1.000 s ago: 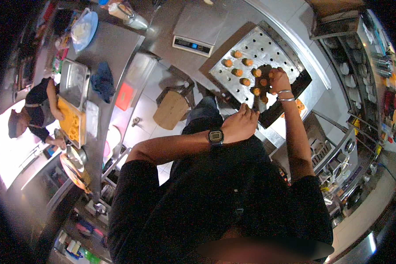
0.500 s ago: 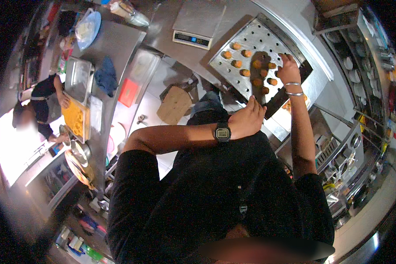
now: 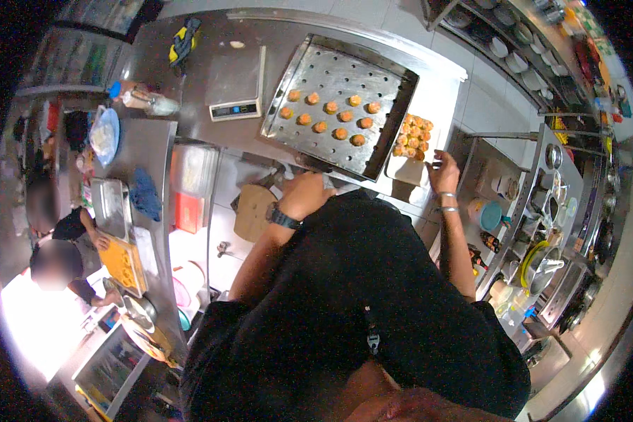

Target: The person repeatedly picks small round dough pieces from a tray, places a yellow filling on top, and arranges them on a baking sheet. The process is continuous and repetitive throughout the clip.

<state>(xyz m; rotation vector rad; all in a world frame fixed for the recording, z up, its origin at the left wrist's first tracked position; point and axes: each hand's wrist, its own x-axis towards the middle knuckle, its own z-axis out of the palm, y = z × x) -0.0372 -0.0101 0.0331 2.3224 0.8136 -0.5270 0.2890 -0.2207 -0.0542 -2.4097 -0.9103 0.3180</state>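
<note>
The right hand (image 3: pixel 445 176) hangs beside the right edge of a pale, flat rectangular tray (image 3: pixel 405 169), its thumb and fingers parted and seemingly around nothing. On that tray, small round orange-brown pieces (image 3: pixel 413 137) sit packed against one another at the far end. To its left, a large square perforated metal pan (image 3: pixel 340 69) with raised dark walls rests on the stainless-steel surface (image 3: pixel 198 111); similar orange-brown rounds (image 3: pixel 345 116) stand apart on it in loose rows, toward the near half. The left hand (image 3: pixel 307 196) lies at the pan's near side; its fingers are blurred, and whether they grip, touch or merely adjoin the rim cannot be told. A white, flat-topped digital scale (image 3: pixel 236 79) stands left of the pan.

Principal hazards: the crowded pieces could smear or pull their neighbours along if one were pinched carelessly. The pan's right wall rises between the two groups, so a low-carried hand could catch it and jolt the rows. Pressure from the left hand, if it bears on the near rim, could shift the pan, setting the rounds rolling.
</note>
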